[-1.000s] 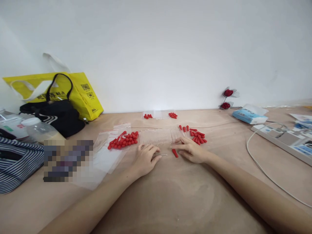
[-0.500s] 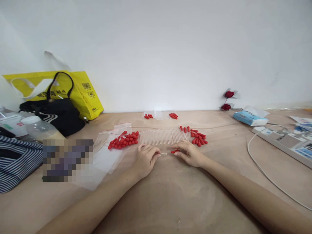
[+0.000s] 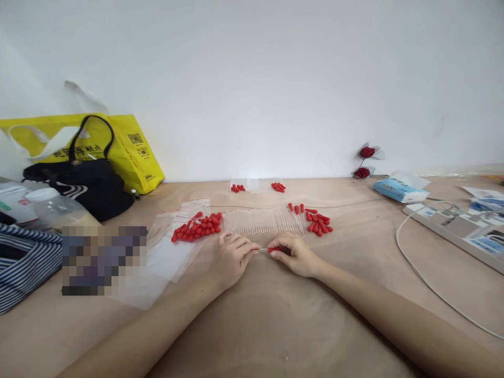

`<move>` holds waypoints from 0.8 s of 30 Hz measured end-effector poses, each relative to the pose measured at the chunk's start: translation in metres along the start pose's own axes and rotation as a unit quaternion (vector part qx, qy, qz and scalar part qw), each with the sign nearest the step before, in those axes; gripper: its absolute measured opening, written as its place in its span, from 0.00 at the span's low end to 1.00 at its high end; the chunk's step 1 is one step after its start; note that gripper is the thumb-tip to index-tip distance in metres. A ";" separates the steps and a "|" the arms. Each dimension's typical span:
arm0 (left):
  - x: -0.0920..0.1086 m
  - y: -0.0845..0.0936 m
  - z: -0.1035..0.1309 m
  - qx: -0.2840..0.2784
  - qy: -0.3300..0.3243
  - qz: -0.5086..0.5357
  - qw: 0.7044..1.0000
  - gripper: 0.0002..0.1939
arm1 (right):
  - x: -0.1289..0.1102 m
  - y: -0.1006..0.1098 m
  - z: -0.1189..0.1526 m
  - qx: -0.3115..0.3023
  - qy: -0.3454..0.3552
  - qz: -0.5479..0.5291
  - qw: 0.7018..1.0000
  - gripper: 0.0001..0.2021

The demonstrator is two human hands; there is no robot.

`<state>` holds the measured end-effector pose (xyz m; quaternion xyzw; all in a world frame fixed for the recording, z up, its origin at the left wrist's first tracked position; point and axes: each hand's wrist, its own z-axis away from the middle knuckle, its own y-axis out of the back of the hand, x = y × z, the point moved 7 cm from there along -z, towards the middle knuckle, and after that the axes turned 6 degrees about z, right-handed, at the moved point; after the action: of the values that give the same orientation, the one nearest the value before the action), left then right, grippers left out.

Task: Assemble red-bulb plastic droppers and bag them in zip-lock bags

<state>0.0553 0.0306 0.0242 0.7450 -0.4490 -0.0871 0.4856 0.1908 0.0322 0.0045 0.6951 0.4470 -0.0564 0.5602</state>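
Brown table (image 3: 252, 325) fills the near scene. The left hand (image 3: 235, 259) holds a clear tube (image 3: 263, 250) between closed thumb and fingers; the right hand (image 3: 298, 255) pinches a red cap (image 3: 273, 250). Tube and cap meet between the hands, how deeply I cannot tell. Just beyond lies a row of tubes (image 3: 252, 221), with a left pile of caps (image 3: 202, 229) on plastic bags (image 3: 165, 262) and a right pile (image 3: 322, 224) beside it. Farther, two red clusters (image 3: 279, 187) lie near the white wall (image 3: 252, 94).

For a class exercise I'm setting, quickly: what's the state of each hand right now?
Left hand: closed, pinching a thin, clear, glass-like tube.
Right hand: closed, holding a slender, red, rubbery-looking cap at the tube's end.
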 end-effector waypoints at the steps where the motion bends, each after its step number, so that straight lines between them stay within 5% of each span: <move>1: 0.001 0.000 0.000 0.005 -0.007 0.000 1.000 0.08 | 0.000 0.000 0.000 0.003 -0.001 -0.004 1.000 0.05; 24: 0.023 0.002 0.006 0.070 -0.117 -0.073 0.988 0.09 | -0.016 -0.001 0.008 0.050 0.107 0.101 0.988 0.05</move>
<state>0.0642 0.0085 0.0298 0.7928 -0.4517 -0.1771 0.3689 0.1842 0.0172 0.0105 0.7658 0.4284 0.0525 0.4767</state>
